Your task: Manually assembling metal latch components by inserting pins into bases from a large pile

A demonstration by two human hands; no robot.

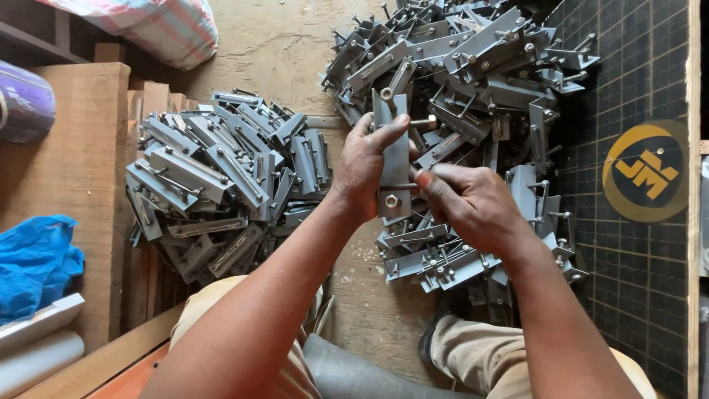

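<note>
My left hand (367,164) grips a grey metal bracket (394,159) held upright, with a nut near its top and another near its bottom. My right hand (467,201) pinches a thin bolt or rod at the bracket's right side, fingers closed on it. Both hands hover above a wooden floor (284,48) between two heaps of the same grey brackets: one pile at left (214,181), a larger one at upper right (473,66) spilling down beneath my right hand.
A dark gridded mat (628,244) with a yellow round emblem lies at right. Wooden planks (81,162) stand at left, with a blue cloth (33,262), white pipes (37,347) and a striped sack (159,26). My knees in tan trousers (495,355) sit at the bottom.
</note>
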